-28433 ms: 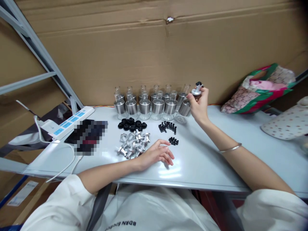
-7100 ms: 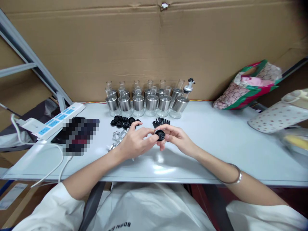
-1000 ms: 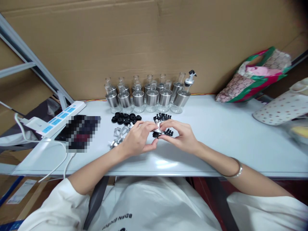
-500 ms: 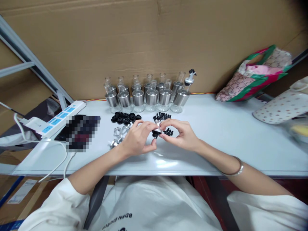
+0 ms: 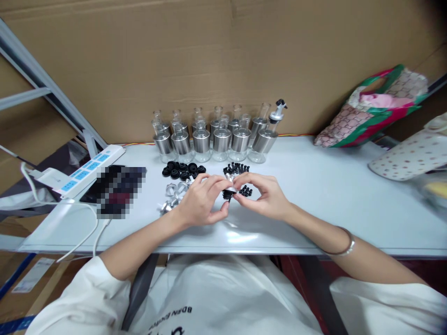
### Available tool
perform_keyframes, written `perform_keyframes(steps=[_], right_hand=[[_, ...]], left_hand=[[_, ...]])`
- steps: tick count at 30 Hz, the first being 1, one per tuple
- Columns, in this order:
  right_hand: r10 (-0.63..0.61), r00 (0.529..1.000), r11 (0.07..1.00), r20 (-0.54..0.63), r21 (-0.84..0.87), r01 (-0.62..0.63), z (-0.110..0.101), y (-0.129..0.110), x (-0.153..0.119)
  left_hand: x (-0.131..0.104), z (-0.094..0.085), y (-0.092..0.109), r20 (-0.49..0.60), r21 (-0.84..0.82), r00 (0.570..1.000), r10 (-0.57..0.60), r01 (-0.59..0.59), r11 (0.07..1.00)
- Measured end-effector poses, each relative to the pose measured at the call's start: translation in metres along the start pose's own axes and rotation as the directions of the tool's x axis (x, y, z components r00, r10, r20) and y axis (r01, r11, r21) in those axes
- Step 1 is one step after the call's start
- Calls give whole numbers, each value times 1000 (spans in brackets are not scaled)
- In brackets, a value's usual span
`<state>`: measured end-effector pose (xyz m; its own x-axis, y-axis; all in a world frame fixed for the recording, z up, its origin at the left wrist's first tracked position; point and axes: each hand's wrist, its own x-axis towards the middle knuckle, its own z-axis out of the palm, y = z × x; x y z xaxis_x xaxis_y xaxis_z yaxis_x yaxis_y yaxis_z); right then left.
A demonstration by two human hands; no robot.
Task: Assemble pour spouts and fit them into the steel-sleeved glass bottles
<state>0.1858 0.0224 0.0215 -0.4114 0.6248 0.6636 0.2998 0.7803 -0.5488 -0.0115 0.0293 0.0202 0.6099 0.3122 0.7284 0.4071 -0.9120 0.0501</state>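
Observation:
Between both hands is a bottle pourer (image 5: 229, 191), silver on top with a black ribbed stopper below. The fingers of my left hand (image 5: 206, 199) are closed on its left side, and my right hand (image 5: 261, 195) pinches it from the right. Silver pourer tops (image 5: 171, 190) lie beside my left hand, partly hidden by it. Black ribbed stoppers (image 5: 183, 170) are grouped just behind them. Small black spout caps (image 5: 237, 167) and tiny black rings (image 5: 246, 190) lie behind and beside my right hand.
Several glass bottles with steel bands (image 5: 221, 139) stand in two rows at the back; the front right one carries a fitted pourer (image 5: 277, 111). A power strip (image 5: 91, 170) and a blurred-out dark device (image 5: 115, 193) are at left. A patterned bag (image 5: 366, 111) stands at right.
Both hands keep their hold on the pourer with scarcely any motion. The whole view has shifted very slightly.

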Motion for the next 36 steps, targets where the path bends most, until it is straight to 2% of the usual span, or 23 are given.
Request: perform_keyframes(steps=[36], right_hand=[[-23,1000,1000,21,3,23,0,1,1]], left_hand=[[-1,1,0,-5,35,1000,28,-28,999]])
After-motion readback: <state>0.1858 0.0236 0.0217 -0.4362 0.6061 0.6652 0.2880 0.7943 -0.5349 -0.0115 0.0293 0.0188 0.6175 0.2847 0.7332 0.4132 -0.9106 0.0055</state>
